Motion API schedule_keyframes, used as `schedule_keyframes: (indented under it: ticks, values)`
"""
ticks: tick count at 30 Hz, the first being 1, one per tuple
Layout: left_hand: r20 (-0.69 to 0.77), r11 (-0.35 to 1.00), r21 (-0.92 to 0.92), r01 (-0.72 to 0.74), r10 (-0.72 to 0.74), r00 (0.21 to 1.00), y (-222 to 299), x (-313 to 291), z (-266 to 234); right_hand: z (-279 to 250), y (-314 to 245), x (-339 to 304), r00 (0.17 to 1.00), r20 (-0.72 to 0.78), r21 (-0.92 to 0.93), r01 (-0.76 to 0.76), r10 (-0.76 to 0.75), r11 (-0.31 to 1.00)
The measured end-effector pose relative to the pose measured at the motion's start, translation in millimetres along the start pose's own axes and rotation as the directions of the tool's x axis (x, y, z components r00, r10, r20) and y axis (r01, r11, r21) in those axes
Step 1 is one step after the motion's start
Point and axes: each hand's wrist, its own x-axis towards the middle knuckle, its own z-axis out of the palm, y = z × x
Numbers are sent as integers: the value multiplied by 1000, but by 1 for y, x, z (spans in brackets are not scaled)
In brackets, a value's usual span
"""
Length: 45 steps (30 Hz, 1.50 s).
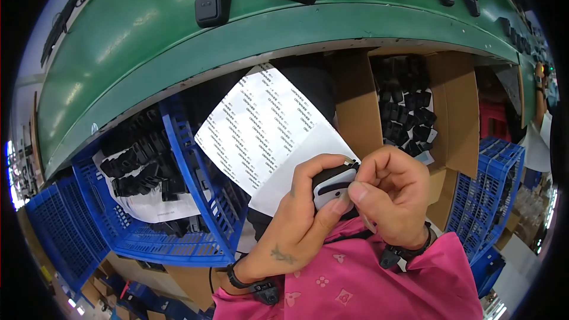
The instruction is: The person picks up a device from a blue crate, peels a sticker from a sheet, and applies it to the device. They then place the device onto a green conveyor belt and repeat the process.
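One gray-and-black device point(333, 187) sat in the left hand point(302, 213), half-closed around it from seven o'clock, seemingly for steadiness. At three o'clock, the right hand point(392, 195) bunched nearly closed, its hold unclear.

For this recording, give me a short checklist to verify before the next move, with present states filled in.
1. Grey-and-black device held in left grip: ok.
2. Right grip clear of the device: not ok, it is at the device's edge.
3. What, if anything, the right grip pinches: cannot tell, too small.
4. White printed sheet mostly uncovered: ok.
5. Cardboard box open on top, black parts visible inside: ok.
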Motion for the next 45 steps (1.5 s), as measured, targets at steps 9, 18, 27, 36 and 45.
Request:
schedule_keyframes:
  ticks: [9, 18, 27, 36, 45]
  values:
    - [-6, 1000, -16, 14, -15, 1000, -1, -1, 3, 7, 2, 2, 997, -72, -21, 36, -37, 999]
    - [-28, 999, 42, -27, 29, 999, -3, 1, 5, 0, 12, 2, 988, -78, -53, 131, -135, 990]
    - [-64, 969, -243, -54, 39, 997, -26, 19, 2, -22, 35, 7, 974, -186, -350, 55, -127, 935]
    - [-89, 980, -51, -193, 188, 978, -27, 20, -20, -29, 38, 11, 996, 9, -60, -91, 91, 994]
    - [259, 930, 356, -91, -5, 966, -4, 21, -40, -31, 49, 8, 974, 217, -87, 88, -67, 992]
